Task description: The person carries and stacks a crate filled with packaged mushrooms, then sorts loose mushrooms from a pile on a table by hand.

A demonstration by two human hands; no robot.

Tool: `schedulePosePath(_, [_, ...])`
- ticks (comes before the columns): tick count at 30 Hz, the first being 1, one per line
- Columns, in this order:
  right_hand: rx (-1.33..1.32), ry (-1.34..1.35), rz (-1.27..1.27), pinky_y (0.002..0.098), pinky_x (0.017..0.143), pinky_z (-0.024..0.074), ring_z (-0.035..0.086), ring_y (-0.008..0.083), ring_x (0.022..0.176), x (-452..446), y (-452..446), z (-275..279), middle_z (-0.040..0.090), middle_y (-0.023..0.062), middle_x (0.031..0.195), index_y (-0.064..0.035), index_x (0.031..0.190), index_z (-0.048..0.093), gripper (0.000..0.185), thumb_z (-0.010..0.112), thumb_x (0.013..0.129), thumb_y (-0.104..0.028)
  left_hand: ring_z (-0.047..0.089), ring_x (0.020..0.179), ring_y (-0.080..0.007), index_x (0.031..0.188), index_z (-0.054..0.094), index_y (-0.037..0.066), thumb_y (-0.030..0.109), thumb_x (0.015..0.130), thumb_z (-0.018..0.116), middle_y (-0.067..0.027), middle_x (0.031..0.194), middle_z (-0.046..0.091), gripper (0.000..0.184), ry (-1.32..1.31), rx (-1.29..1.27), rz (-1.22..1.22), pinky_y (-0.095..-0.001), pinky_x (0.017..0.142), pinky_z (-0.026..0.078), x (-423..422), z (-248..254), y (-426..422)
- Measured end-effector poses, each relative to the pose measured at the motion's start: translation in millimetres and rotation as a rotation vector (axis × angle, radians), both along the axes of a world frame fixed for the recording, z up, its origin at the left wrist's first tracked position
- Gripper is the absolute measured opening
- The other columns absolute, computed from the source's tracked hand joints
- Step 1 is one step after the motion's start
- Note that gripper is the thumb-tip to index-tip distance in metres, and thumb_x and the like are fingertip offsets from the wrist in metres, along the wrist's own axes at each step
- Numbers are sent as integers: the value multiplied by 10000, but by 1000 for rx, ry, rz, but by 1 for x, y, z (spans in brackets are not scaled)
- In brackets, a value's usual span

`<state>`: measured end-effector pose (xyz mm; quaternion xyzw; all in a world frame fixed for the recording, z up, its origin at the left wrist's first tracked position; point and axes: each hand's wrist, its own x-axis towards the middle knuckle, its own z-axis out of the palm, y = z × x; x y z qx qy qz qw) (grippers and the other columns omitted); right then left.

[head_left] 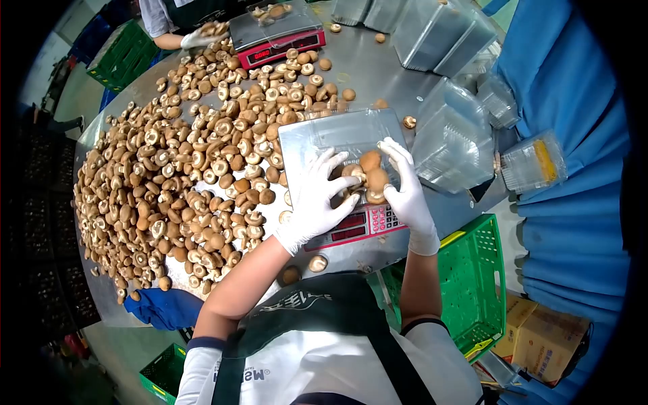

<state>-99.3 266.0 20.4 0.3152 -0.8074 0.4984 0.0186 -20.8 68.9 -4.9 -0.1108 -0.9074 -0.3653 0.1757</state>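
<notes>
Over the near scale (297,138), left hand (317,199) and right hand (407,192), half-curled, palms inward, cup mushrooms (375,179).

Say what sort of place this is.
Probably a mushroom packing room: loose mushrooms heaped on a metal table, a digital scale under the work, and stacks of clear plastic trays beside it.
</notes>
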Motion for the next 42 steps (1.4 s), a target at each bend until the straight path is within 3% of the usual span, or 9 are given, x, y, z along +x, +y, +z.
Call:
schedulePosePath(5, [184, -11, -11, 377, 1116, 331, 460, 307, 1303, -1, -9, -19, 534, 171, 1331, 0, 1312, 527, 527, 423, 805, 101, 434, 1304, -342, 1199, 618, 94, 145, 812, 660, -155, 1330, 519, 393, 20, 336, 88, -441, 1094, 335, 19, -11, -11])
schedulePosePath(7, [-57, -128, -66, 351, 1094, 356, 506, 275, 1264, -1, -7, -14, 569, 155, 1307, -8, 1280, 561, 437, 421, 873, 70, 485, 1259, -328, 1226, 590, 58, 36, 829, 617, -170, 1319, 527, 398, 70, 318, 261, -416, 1064, 384, 43, -9, -31])
schedulePosePath(11, [-68, -99, -247, 339, 1049, 400, 570, 245, 1186, -3, -26, 5, 605, 147, 1273, 1, 1269, 567, 353, 421, 949, 13, 502, 1247, -312, 1184, 593, 28, 34, 862, 603, -169, 1276, 562, 322, -24, 315, 562, -406, 1069, 381, 123, -37, -88])
schedulePosePath(22, [-211, -147, -18, 305, 931, 480, 621, 182, 1052, 32, -165, 30, 640, 142, 1187, 39, 1234, 590, 316, 476, 941, 6, 588, 1085, -206, 1134, 614, -25, 22, 948, 541, -113, 1147, 626, 205, -155, 685, 1173, -316, 969, 447, 322, -83, -93])
schedulePosePath(26, [-15, -256, -152, 262, 836, 494, 617, 130, 969, 11, -111, 49, 677, 80, 1079, 13, 1129, 645, 233, 515, 935, -2, 583, 1076, -183, 1189, 580, -29, 18, 960, 519, -98, 1140, 616, 242, -184, 931, 1069, -293, 962, 449, 321, -95, -98])
schedulePosePath(31, [595, 156, 70, 383, 730, 500, 622, 294, 812, 30, -83, 19, 665, 95, 896, -134, 1050, 703, 287, 723, 764, -148, 590, 1053, -157, 1201, 580, -19, 26, 966, 509, -79, 1145, 612, 249, -351, 976, 842, -287, 938, 460, 288, -81, -123])
schedulePosePath(33, [752, 307, 11, 419, 777, 457, 603, 280, 923, 45, -92, 6, 646, 70, 950, -158, 1129, 668, 434, 756, 706, -194, 588, 1079, -163, 1203, 585, -10, 46, 971, 512, -84, 1165, 616, 249, -308, 828, 760, -293, 948, 458, 272, -77, -127])
schedulePosePath(37, [627, 425, -122, 418, 766, 439, 606, 259, 936, 43, -95, -24, 648, 58, 973, -149, 1082, 671, 380, 753, 712, -180, 609, 1059, -183, 1162, 626, 14, 70, 969, 527, -91, 1153, 640, 224, -279, 638, 694, -300, 948, 461, 256, -54, -121])
schedulePosePath(42, [487, 517, -127, 379, 752, 446, 630, 218, 868, 44, -99, -26, 659, 35, 900, -138, 1011, 694, 315, 759, 703, -128, 615, 1026, -143, 1167, 612, -13, 74, 983, 510, -80, 1095, 647, 228, -264, 951, 748, -275, 917, 468, 276, -57, -103])
